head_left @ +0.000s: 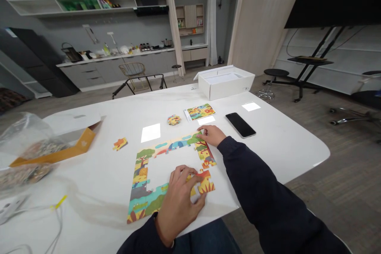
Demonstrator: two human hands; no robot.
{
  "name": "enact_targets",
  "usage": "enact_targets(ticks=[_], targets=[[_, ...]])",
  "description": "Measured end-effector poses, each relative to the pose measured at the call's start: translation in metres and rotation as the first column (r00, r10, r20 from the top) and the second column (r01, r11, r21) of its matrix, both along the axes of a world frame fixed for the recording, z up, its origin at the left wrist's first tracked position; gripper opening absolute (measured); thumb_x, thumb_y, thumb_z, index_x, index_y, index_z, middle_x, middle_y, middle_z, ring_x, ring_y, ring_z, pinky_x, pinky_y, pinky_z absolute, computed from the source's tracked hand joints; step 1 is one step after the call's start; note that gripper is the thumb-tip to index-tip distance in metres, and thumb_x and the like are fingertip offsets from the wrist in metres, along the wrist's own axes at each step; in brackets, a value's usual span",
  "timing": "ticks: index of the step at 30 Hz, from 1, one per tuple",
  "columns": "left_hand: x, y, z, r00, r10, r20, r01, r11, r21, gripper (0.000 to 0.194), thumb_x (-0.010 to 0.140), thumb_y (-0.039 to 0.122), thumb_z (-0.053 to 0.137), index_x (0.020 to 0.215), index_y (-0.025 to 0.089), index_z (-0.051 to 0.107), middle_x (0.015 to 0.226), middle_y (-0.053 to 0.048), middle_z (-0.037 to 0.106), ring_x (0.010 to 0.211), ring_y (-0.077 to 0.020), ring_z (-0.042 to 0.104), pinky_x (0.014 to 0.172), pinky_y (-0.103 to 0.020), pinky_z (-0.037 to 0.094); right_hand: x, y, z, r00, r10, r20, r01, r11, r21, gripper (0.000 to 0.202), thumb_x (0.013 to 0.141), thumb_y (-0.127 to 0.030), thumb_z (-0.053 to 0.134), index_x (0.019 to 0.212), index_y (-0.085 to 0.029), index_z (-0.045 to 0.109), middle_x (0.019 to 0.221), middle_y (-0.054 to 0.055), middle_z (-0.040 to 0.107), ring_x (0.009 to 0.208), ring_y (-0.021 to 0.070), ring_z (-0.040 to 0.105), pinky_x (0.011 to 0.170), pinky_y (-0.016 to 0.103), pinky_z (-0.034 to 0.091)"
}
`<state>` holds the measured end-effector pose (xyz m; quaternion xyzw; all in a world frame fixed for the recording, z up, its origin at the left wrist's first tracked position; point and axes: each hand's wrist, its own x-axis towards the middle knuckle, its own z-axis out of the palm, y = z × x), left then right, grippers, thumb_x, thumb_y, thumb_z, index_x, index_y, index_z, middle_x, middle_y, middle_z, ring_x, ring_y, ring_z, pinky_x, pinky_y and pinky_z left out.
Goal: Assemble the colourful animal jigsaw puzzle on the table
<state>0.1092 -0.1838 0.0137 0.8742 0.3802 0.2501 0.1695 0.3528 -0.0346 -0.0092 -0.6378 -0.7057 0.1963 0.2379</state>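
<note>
A jigsaw puzzle (139, 182) lies on the table as a rectangular border of joined animal-scene pieces around a bare middle. My left hand (181, 200) is over its lower edge, thumb and fingers bent around the orange corner puzzle piece (207, 185) at the lower right. A narrow gap parts that piece from the right side of the border. At the upper right corner, my right hand (212, 135) pinches the green-topped puzzle piece (194, 139). My left hand hides part of the bottom row.
One loose piece (120, 143) lies left of the border. Beyond it are a round colourful stack (174, 120), a picture card (200, 112), a phone (240, 124) and a white box (226, 83). An orange-edged box (59, 154), plastic bags and cables (59, 218) occupy the left.
</note>
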Motion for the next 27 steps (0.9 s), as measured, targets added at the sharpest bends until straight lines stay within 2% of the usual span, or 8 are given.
enact_targets(ticks=[3, 7, 14, 23, 27], targets=[[0.0, -0.003, 0.004, 1.0, -0.026, 0.003, 0.026, 1.0, 0.016, 0.029, 0.081, 0.016, 0.075, 0.106, 0.027, 0.068, 0.114, -0.009, 0.065, 0.114, -0.0334, 0.055, 0.094, -0.054, 0.052, -0.001, -0.001, 0.002, 1.0, -0.001, -0.006, 0.001, 1.0, -0.006, 0.036, 0.087, -0.047, 0.075, 0.113, -0.022, 0.077, 0.076, 0.0, 0.072, 0.073, 0.0164, 0.064, 0.069, 0.025, 0.043], [0.011, -0.003, 0.009, 0.998, -0.065, -0.018, 0.066, 0.997, 0.046, 0.025, 0.085, 0.02, 0.076, 0.107, 0.028, 0.068, 0.117, -0.009, 0.064, 0.115, -0.0331, 0.053, 0.095, -0.054, 0.052, -0.001, -0.003, 0.006, 1.0, -0.003, -0.004, 0.003, 1.0, -0.016, 0.035, 0.088, -0.045, 0.075, 0.114, -0.021, 0.076, 0.077, 0.001, 0.072, 0.073, 0.0164, 0.064, 0.069, 0.025, 0.042], [0.036, -0.003, 0.005, 0.994, -0.038, -0.104, 0.046, 0.996, 0.078, 0.03, 0.088, 0.021, 0.074, 0.117, 0.029, 0.07, 0.118, -0.011, 0.061, 0.113, -0.0337, 0.053, 0.093, -0.057, 0.053, -0.001, -0.004, 0.007, 1.0, -0.006, -0.015, 0.006, 1.0, -0.012, 0.037, 0.087, -0.049, 0.076, 0.11, -0.021, 0.077, 0.078, 0.001, 0.072, 0.073, 0.017, 0.064, 0.068, 0.026, 0.043], [0.035, -0.004, 0.009, 0.978, -0.101, -0.18, 0.124, 0.985, 0.118, 0.031, 0.091, 0.02, 0.069, 0.122, 0.028, 0.067, 0.132, -0.008, 0.065, 0.125, -0.0366, 0.051, 0.099, -0.06, 0.051, -0.002, -0.004, 0.008, 1.0, -0.009, -0.019, 0.009, 1.0, -0.021, 0.035, 0.087, -0.046, 0.076, 0.111, -0.021, 0.077, 0.076, 0.001, 0.072, 0.073, 0.017, 0.064, 0.07, 0.026, 0.044], [0.035, -0.005, 0.009, 0.976, -0.097, -0.194, 0.122, 0.985, 0.12, 0.032, 0.091, 0.02, 0.069, 0.122, 0.028, 0.067, 0.133, -0.007, 0.067, 0.124, -0.0372, 0.053, 0.1, -0.06, 0.051, -0.002, -0.004, 0.007, 0.999, -0.017, -0.033, 0.016, 1.0, -0.026, 0.036, 0.087, -0.047, 0.077, 0.111, -0.021, 0.077, 0.076, 0.0, 0.072, 0.074, 0.0172, 0.065, 0.071, 0.026, 0.044]])
